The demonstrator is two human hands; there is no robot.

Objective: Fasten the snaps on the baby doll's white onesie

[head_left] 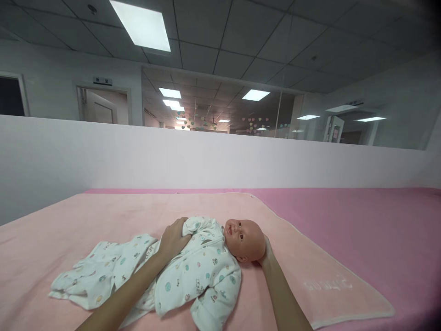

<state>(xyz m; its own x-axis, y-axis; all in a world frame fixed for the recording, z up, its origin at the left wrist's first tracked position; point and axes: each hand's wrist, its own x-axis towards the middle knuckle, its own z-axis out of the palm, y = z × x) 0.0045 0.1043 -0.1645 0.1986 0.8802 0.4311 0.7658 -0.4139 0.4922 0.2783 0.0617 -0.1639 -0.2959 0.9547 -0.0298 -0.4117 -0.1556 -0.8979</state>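
A baby doll [243,239] lies on its back on a light pink blanket [103,216], head toward the right. It wears a white printed romper [203,269] whose legs trail flat to the left. My left hand [174,239] rests on the doll's far arm and chest, fingers curled over the cloth. My right hand [266,255] sits under the back of the doll's head; most of its fingers are hidden behind the head.
The blanket covers a darker pink surface [361,220] that stretches to the right. A low white partition wall [206,156] runs along the far edge. Beyond it are a glass-walled room, doors and ceiling lights.
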